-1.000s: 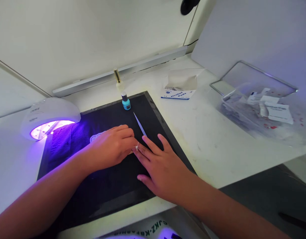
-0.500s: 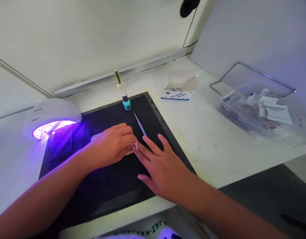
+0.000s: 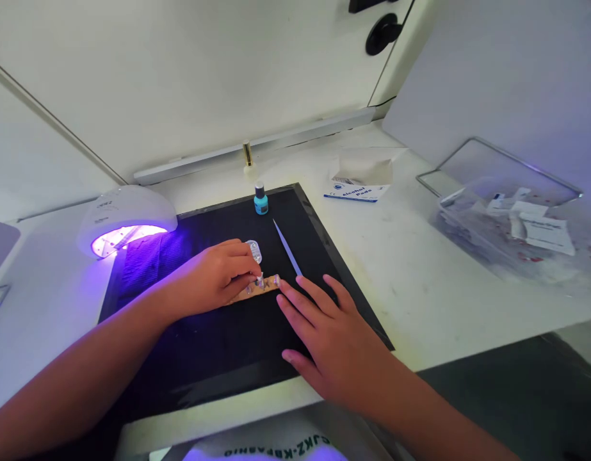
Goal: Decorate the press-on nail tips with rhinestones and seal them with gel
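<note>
My left hand [image 3: 223,275] is closed in a pinch, with a small whitish press-on nail [image 3: 260,280] at its fingertips. Beneath those fingers, a narrow tan strip [image 3: 242,294] holds several shiny press-on nails and lies on the black mat [image 3: 213,352]. My right hand [image 3: 324,326] is open, palm down with fingers spread; its index fingertip lies at the strip's right end. A pale nail file [image 3: 286,246] runs from beyond the right fingers towards the back. Just behind the left hand lies a small clear case [image 3: 254,251], partly hidden.
A lit nail lamp [image 3: 127,218] stands at the left by a dark folded cloth [image 3: 141,259]. A blue bottle [image 3: 260,200] and a gold-capped bottle [image 3: 248,157] stand behind. An alcohol pads box [image 3: 360,186] and a clear bin [image 3: 506,224] with packets are at the right.
The left fingers have come away from the right fingertips and now hover at the strip, which shows more. The right hand has shifted slightly right and down. The view has tilted a little.
</note>
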The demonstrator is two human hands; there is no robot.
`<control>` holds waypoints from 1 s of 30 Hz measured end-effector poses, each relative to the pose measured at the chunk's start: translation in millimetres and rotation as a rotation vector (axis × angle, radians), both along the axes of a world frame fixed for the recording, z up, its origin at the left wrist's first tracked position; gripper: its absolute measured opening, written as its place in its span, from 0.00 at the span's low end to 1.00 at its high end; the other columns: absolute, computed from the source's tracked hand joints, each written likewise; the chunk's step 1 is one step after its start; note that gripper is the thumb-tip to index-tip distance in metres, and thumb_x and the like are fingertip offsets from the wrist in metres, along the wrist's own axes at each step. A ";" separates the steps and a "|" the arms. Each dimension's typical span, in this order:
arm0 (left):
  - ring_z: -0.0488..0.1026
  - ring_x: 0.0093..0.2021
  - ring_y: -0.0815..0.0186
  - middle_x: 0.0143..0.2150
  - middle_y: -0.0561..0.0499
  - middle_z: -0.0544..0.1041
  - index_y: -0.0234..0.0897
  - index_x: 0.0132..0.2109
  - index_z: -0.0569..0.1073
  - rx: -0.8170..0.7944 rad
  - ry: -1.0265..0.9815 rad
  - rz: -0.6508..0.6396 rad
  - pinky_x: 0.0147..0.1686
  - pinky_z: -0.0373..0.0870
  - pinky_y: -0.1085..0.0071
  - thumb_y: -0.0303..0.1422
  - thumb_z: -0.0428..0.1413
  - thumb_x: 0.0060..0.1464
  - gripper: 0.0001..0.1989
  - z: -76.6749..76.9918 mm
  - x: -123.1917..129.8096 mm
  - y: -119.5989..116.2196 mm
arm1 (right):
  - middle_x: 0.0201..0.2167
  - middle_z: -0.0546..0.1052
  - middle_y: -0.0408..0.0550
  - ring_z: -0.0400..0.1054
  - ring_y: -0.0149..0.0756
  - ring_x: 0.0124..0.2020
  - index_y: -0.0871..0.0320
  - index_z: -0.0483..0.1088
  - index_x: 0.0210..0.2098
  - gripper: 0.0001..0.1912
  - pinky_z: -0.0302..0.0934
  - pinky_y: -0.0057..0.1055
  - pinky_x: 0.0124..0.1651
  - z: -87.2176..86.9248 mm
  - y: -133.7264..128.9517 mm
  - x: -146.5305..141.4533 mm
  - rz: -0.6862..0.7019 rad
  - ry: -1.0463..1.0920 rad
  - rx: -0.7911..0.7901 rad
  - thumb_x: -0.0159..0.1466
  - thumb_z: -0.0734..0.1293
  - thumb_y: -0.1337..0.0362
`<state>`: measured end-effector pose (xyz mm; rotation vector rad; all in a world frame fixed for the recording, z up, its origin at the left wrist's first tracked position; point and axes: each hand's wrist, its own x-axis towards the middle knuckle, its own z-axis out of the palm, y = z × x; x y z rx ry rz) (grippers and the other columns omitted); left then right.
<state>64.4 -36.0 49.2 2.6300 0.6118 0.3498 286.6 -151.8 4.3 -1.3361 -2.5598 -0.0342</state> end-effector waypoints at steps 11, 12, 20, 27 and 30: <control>0.69 0.38 0.65 0.36 0.48 0.73 0.35 0.42 0.77 -0.082 0.063 0.002 0.39 0.68 0.70 0.31 0.49 0.65 0.12 -9.9 1.9 0.6 | 0.67 0.61 0.62 0.58 0.52 0.60 0.68 0.63 0.62 0.34 0.50 0.51 0.61 -7.6 -5.8 -27.1 -0.024 -0.012 -0.095 0.67 0.61 0.48; 0.70 0.38 0.65 0.36 0.48 0.73 0.35 0.42 0.77 -0.086 0.065 0.002 0.39 0.68 0.70 0.31 0.49 0.65 0.11 -9.7 2.2 0.9 | 0.67 0.62 0.63 0.59 0.53 0.59 0.68 0.63 0.63 0.34 0.52 0.51 0.60 -8.1 -4.5 -30.0 -0.034 -0.017 -0.108 0.66 0.62 0.49; 0.70 0.39 0.65 0.37 0.47 0.73 0.35 0.43 0.77 -0.103 0.070 -0.006 0.40 0.69 0.70 0.29 0.52 0.63 0.09 -11.0 3.5 4.2 | 0.63 0.67 0.61 0.62 0.53 0.54 0.68 0.61 0.64 0.34 0.56 0.50 0.52 -2.8 2.7 -47.1 -0.157 -0.006 -0.188 0.66 0.62 0.52; 0.70 0.40 0.64 0.38 0.46 0.74 0.34 0.43 0.77 -0.076 0.074 -0.011 0.40 0.69 0.69 0.29 0.50 0.63 0.10 -12.8 4.2 5.8 | 0.64 0.67 0.58 0.62 0.52 0.52 0.67 0.61 0.65 0.33 0.55 0.49 0.49 -3.5 3.9 -47.6 -0.162 -0.019 -0.179 0.66 0.61 0.52; 0.70 0.40 0.63 0.37 0.46 0.74 0.34 0.43 0.77 -0.065 0.075 -0.009 0.39 0.69 0.69 0.28 0.50 0.63 0.10 -13.1 4.7 6.8 | 0.64 0.67 0.58 0.62 0.52 0.53 0.68 0.60 0.65 0.34 0.54 0.50 0.50 -4.3 3.2 -46.3 -0.150 -0.022 -0.174 0.67 0.61 0.52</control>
